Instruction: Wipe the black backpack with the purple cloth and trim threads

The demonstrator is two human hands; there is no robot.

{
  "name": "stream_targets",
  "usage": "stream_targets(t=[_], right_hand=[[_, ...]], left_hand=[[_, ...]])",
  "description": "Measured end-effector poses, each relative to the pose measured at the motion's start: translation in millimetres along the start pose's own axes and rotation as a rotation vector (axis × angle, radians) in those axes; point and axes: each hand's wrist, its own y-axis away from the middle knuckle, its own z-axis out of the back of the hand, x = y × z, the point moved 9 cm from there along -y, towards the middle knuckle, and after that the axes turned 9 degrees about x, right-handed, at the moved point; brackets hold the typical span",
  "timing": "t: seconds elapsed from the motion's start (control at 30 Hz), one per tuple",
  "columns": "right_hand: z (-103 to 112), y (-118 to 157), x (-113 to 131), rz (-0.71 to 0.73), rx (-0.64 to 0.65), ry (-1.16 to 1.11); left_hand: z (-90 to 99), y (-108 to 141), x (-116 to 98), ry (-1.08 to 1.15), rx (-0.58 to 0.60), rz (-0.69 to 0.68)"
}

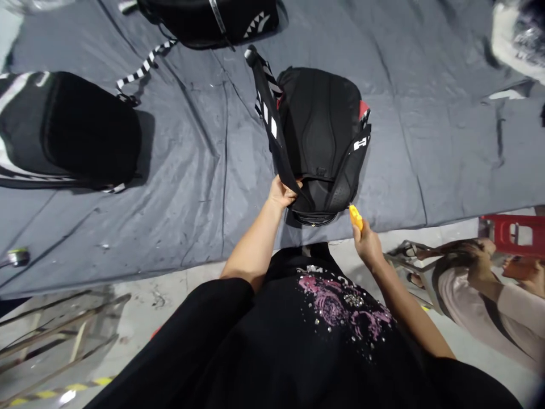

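Observation:
A black backpack (323, 119) lies back side up near the table's front edge, its padded back and shoulder straps showing. My left hand (284, 192) is closed on the lower part of the left strap (272, 125), which stands up off the bag. Fingers of that hand are partly behind the strap. In my right hand (367, 243) is a yellow cutter (356, 217), its tip close to the bag's lower right corner. Whether the tip touches the bag I cannot tell.
Another black backpack (91, 133) lies at the left, and a black bag (204, 20) with a checkered strap at the top. Grey sheeting (187, 227) covers the table. A seated person (477, 284) and a red stool (502, 234) are at the right; a wooden rack (76, 329) stands lower left.

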Motion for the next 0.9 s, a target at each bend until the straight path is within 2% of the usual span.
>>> stream_targets(t=[0.13, 0.2, 0.27, 0.33, 0.4, 0.47, 0.53, 0.57, 0.6, 0.73, 0.8, 0.9], right_hand=[[-26, 64, -16, -0.018, 0.065, -0.037], [-46, 85, -14, 0.001, 0.162, -0.023], [-60, 88, -4, 0.037, 0.244, 0.01], [-62, 77, 9, 0.062, 0.267, 0.026], [-59, 61, 16, 0.063, 0.252, 0.024], [-58, 47, 19, 0.053, 0.254, 0.027], [-62, 37, 18, 0.04, 0.268, 0.031], [-65, 33, 17, 0.032, 0.276, 0.031], [-68, 29, 16, 0.023, 0.285, 0.031], [-74, 17, 16, 0.005, 0.305, 0.02], [-73, 14, 17, 0.011, 0.304, 0.001], [-65, 16, 15, 0.033, 0.29, -0.042]], left_hand=[[-9.8, 8, -7, -0.055, 0.022, -0.03], [-10.5, 17, -13, -0.245, -0.024, -0.093], [-7.4, 34, -21, -0.594, -0.165, -0.197], [-6.0, 60, -24, -0.88, -0.333, -0.309], [-14.1, 84, -20, -1.105, -0.386, -0.419], [-40.8, 96, -3, -1.511, -0.252, -0.515], [-67.5, 94, 29, -2.032, -0.026, -0.534], [-73.1, 89, 44, -2.231, 0.055, -0.509], [-75.1, 83, 52, -2.352, 0.086, -0.481], [-80.4, 55, 64, -2.521, 0.093, -0.451], [-81.4, 46, 70, -2.494, 0.127, -0.429], [-82.4, 39, 73, -2.378, 0.104, -0.396]])
